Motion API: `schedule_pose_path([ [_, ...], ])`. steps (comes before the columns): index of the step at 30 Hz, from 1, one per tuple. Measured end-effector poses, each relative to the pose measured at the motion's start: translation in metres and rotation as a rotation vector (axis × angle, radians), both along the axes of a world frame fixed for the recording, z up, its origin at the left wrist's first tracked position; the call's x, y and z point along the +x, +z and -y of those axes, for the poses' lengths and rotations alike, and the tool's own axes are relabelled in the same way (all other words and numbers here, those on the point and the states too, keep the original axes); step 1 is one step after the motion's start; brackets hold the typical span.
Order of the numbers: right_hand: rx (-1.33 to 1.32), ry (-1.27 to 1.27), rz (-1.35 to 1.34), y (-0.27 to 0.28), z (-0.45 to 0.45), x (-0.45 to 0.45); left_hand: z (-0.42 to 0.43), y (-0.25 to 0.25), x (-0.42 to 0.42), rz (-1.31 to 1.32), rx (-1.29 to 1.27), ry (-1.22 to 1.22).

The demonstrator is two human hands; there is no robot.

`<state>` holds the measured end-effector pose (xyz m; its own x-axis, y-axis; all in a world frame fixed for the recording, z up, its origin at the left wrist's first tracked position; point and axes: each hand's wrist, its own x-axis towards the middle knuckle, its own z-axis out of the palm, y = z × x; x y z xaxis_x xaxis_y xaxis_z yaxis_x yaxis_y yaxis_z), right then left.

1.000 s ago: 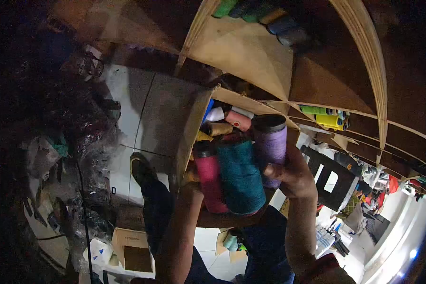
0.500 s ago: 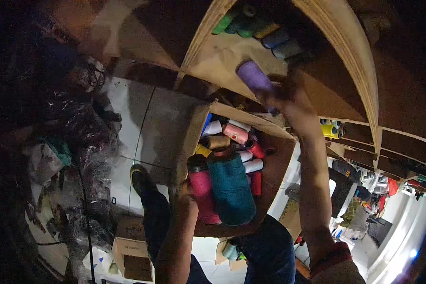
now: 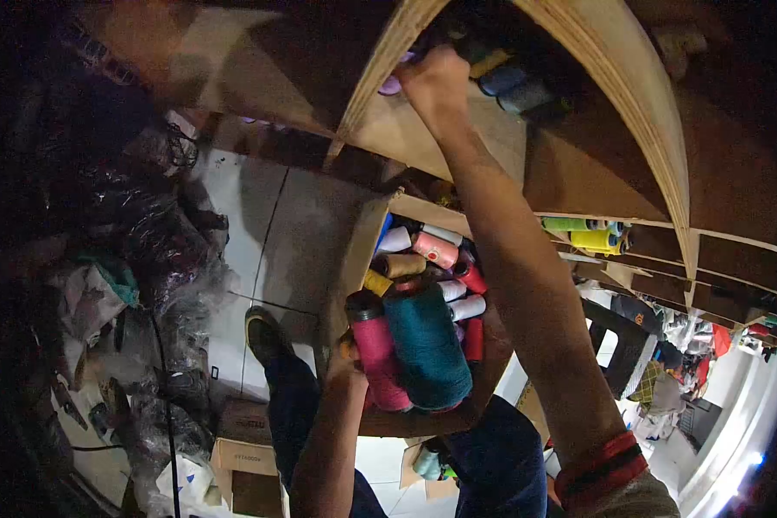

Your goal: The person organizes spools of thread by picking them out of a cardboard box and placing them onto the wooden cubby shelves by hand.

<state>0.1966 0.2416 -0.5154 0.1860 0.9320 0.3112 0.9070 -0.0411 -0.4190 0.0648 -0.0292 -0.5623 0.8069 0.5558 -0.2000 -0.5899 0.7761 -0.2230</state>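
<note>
My right hand (image 3: 438, 79) is closed around a purple thread spool (image 3: 390, 85) inside a wooden shelf compartment (image 3: 401, 125). Mostly hidden by the hand, the spool shows only small purple parts at the left divider. Below, my left hand (image 3: 347, 361) grips the near left side of a cardboard box (image 3: 364, 237), its fingers partly out of sight. A large teal spool (image 3: 427, 345) and a magenta spool (image 3: 378, 354) lie on top in the box, close to that hand. Behind them are a pink spool (image 3: 435, 250), a tan spool (image 3: 401, 265) and several white and red ones.
Blue and grey spools (image 3: 522, 95) lie at the back of the compartment. Curved plywood dividers (image 3: 630, 86) flank it. Yellow spools (image 3: 594, 240) sit on another shelf. Dark plastic bags (image 3: 160, 259) cover the floor at left, and a small open carton (image 3: 246, 457) stands near my foot.
My right hand has moved up and left with the purple spool, from the compartment's front edge to its left inner side. My left hand has stayed at the box.
</note>
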Motion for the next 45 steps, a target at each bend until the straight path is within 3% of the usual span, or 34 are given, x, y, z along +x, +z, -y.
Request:
schedule_pose_path([
  [8, 0.07, -0.083, -0.156, -0.018, 0.008, 0.006, -0.002, -0.002, -0.002, -0.03, -0.005, 0.016],
  [11, -0.167, -0.106, 0.086, 0.0, 0.027, 0.006, -0.002, -0.004, -0.003, -0.055, -0.016, 0.043],
  [13, -0.45, 0.156, -0.337, 0.026, 0.061, 0.024, -0.004, -0.003, -0.004, -0.066, -0.031, 0.067],
  [14, -0.516, 0.394, -0.321, 0.047, 0.086, 0.027, -0.005, -0.003, -0.005, -0.073, -0.043, 0.086],
  [16, -0.784, 0.527, -0.502, 0.089, 0.137, 0.024, -0.005, -0.004, -0.01, -0.093, -0.065, 0.128],
  [17, -0.983, 0.407, -0.7, 0.104, 0.159, 0.022, -0.006, -0.006, -0.013, -0.101, -0.08, 0.146],
  [19, -1.011, 0.473, -0.63, 0.122, 0.191, 0.017, -0.005, -0.015, -0.018, -0.138, -0.1, 0.19],
  [22, -0.952, 0.26, -0.719, 0.128, 0.207, -0.004, 0.002, -0.029, -0.026, -0.188, -0.118, 0.214],
  [27, -1.071, 0.274, -0.589, 0.11, 0.204, 0.01, 0.006, -0.038, -0.031, -0.219, -0.116, 0.224],
  [31, -1.119, 0.32, -0.663, 0.108, 0.192, 0.02, 0.001, -0.031, -0.027, -0.182, -0.089, 0.212],
  [34, -0.818, 0.273, -1.144, 0.087, 0.194, 0.056, -0.009, -0.016, -0.021, -0.113, -0.054, 0.188],
  [37, -0.465, 0.055, -1.109, 0.084, 0.145, 0.056, -0.014, -0.009, -0.016, -0.046, -0.023, 0.146],
  [40, -0.108, 0.151, -0.596, 0.028, 0.08, 0.074, -0.015, -0.006, -0.017, 0.008, 0.013, 0.085],
  [42, -0.081, -0.072, -0.335, 0.019, 0.055, 0.057, -0.014, -0.006, -0.016, 0.027, 0.027, 0.042],
  [45, -0.008, 0.008, -0.316, -0.024, 0.023, 0.063, -0.006, -0.012, -0.015, 0.012, 0.052, -0.076],
])
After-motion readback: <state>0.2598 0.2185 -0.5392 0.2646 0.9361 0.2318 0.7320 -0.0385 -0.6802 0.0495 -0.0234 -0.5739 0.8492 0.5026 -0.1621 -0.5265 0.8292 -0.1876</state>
